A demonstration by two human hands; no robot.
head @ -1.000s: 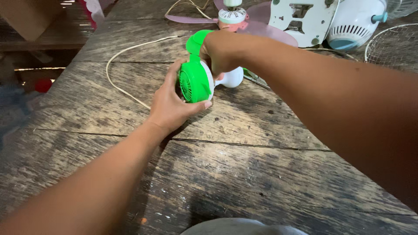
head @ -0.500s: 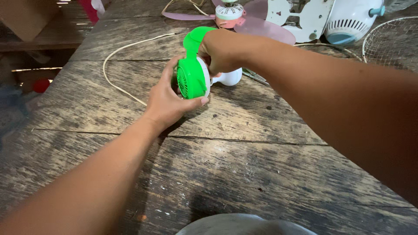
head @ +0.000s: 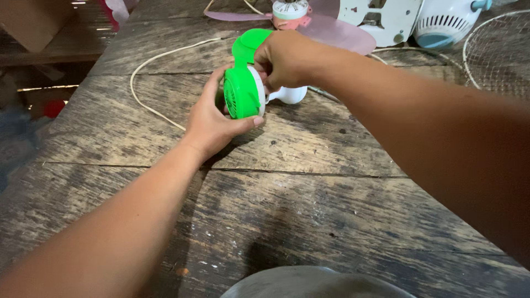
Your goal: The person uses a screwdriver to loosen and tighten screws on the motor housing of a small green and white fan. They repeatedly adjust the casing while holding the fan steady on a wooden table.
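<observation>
A green and white fan motor housing [head: 243, 91] rests on a worn wooden table [head: 309, 182], with a green neck piece [head: 249, 43] rising behind it. My left hand [head: 212, 118] cups the housing from below and the left, thumb pressed along its lower edge. My right hand [head: 284, 58] comes in from the right and grips the white front side of the housing, fingers curled over it. A white rounded part [head: 291, 95] sticks out just under my right hand.
A pale cord [head: 149, 72] loops across the table at the left. At the far edge lie pink fan blades [head: 337, 30], a white and blue fan body [head: 441, 22] and a wire fan guard [head: 497, 49]. A grey rounded object [head: 314, 284] sits at the near edge.
Both hands and the green housing have stayed together at the same spot; the view has shifted slightly, and the grip looks much the same.
</observation>
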